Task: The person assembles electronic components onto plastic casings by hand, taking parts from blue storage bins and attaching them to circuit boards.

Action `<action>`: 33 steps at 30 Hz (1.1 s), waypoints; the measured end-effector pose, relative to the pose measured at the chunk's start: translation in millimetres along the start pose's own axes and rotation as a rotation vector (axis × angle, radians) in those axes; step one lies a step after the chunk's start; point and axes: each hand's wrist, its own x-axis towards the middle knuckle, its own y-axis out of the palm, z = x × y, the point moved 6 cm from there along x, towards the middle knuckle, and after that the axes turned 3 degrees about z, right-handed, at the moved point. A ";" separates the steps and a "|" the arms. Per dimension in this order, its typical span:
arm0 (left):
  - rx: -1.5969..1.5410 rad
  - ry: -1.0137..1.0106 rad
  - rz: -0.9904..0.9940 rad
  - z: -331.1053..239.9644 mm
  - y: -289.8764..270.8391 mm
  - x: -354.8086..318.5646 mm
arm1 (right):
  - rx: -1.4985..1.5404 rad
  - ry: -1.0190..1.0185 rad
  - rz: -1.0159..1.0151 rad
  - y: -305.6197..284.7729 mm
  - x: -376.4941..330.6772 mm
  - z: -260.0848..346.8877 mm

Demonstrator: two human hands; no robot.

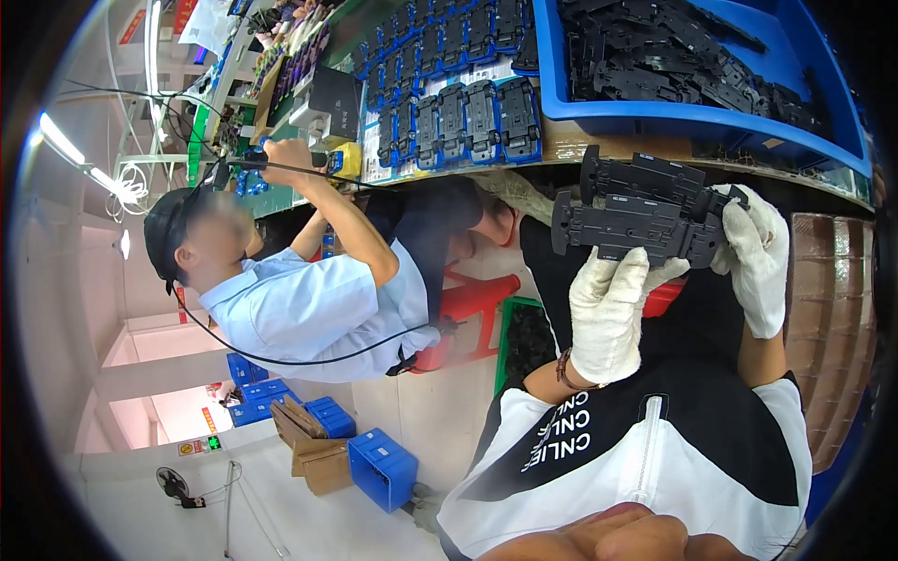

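Two black plastic toy car chassis [625, 227] are held one beside the other in front of my chest, below the bench edge. My left hand [608, 318], in a white knitted glove, presses its fingers on the near chassis from the lower side. My right hand [756, 254], gloved the same way, is closed around the right-hand ends of the pair. Its fingertips partly hide those ends. The far chassis [655, 178] slightly overlaps the near one and has a wheel-like round part at its left end.
A blue bin [599, 117] full of black chassis parts stands on the bench beyond my hands. Left of it, several blue-and-black car bodies [479, 117] lie in rows. A co-worker in a light blue shirt [309, 318] sits at the left, holding a tool. Red stools [472, 304] stand between us.
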 end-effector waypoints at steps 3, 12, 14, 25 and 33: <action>0.008 0.013 0.016 0.7 -4.3 -0.3 | 0.011 -0.001 0.002 2.2 2.4 -2.0; 0.000 0.007 0.006 2.2 -6.3 1.0 | 0.070 0.011 -0.014 4.8 3.5 -5.3; -0.002 0.008 0.006 3.0 -6.8 0.9 | 0.054 -0.010 -0.050 4.4 4.4 -9.5; -0.003 -0.016 -0.031 5.3 -7.5 2.7 | 0.079 0.052 -0.015 2.8 4.6 -9.9; -0.035 0.000 0.001 7.6 -9.3 2.2 | 0.089 0.089 0.009 0.3 3.7 -14.3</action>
